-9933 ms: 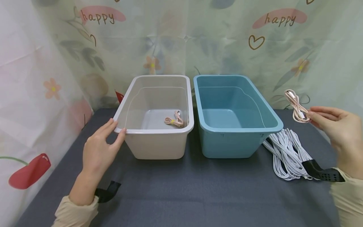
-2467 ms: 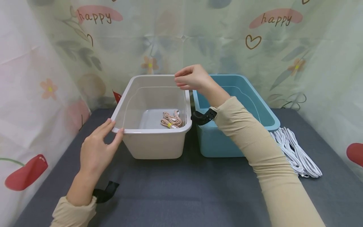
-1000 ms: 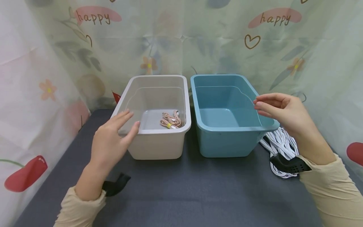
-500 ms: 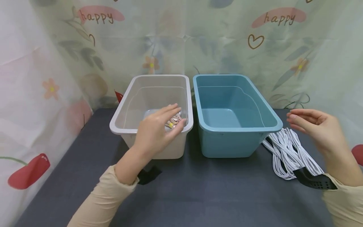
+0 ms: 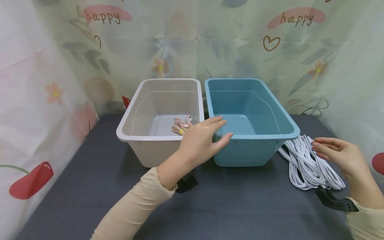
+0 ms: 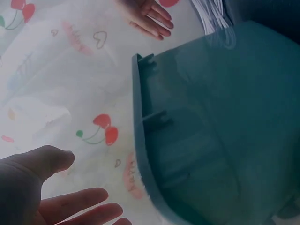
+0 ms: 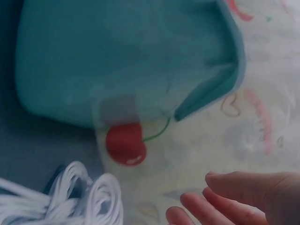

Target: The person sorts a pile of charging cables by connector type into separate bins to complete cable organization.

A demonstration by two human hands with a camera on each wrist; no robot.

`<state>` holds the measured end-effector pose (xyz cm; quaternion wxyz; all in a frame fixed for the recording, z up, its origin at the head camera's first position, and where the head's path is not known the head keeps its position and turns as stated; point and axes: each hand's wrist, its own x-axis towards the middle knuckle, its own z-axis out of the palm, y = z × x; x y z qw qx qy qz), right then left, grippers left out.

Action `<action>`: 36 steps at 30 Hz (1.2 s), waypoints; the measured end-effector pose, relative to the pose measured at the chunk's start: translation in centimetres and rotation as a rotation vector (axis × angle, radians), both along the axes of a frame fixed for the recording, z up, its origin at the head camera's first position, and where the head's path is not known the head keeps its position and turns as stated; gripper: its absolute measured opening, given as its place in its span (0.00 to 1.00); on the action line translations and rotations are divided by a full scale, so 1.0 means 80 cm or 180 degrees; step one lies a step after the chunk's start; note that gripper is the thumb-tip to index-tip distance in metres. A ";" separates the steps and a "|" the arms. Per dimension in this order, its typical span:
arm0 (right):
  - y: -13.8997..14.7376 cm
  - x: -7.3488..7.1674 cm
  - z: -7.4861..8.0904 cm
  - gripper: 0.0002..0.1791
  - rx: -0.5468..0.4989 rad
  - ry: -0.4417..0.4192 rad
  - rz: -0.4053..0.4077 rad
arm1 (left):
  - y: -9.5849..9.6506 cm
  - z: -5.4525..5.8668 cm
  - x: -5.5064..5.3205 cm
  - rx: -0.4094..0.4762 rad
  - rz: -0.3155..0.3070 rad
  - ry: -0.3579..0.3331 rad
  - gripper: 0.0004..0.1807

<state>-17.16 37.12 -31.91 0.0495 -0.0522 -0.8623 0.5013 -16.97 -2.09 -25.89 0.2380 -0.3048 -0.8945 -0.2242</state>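
My left hand [image 5: 199, 143] is held out with its fingers spread, by the near left corner of a blue plastic bin [image 5: 240, 151]. In the left wrist view the fingers are a little apart from the bin's rim [image 6: 139, 122] and hold nothing. My right hand [image 5: 345, 156], fingers loosely bent, hovers beside and above a bundle of white cables [image 5: 309, 166] on the table; nothing is in it. The right wrist view shows the white loops [image 7: 105, 197] apart from the fingertips. Tan coiled cables [image 5: 180, 126] with a yellow tie lie inside a beige bin [image 5: 156, 150], partly hidden by my left hand.
The two bins stand side by side on a dark grey tablecloth [image 5: 228, 206]. Printed curtains [image 5: 186, 43] hang behind and at both sides. The white cables lie close against the blue bin's right side.
Earlier, my right hand carried a tan cable coil, now in the beige bin, then returned right and lowered toward the white cables. My left hand left the beige rim and moved right to the blue bin.
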 end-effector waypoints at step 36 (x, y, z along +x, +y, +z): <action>0.047 -0.009 -0.055 0.33 0.1062 -0.1040 0.0277 | 0.019 -0.045 -0.005 0.0344 0.0089 0.0059 0.13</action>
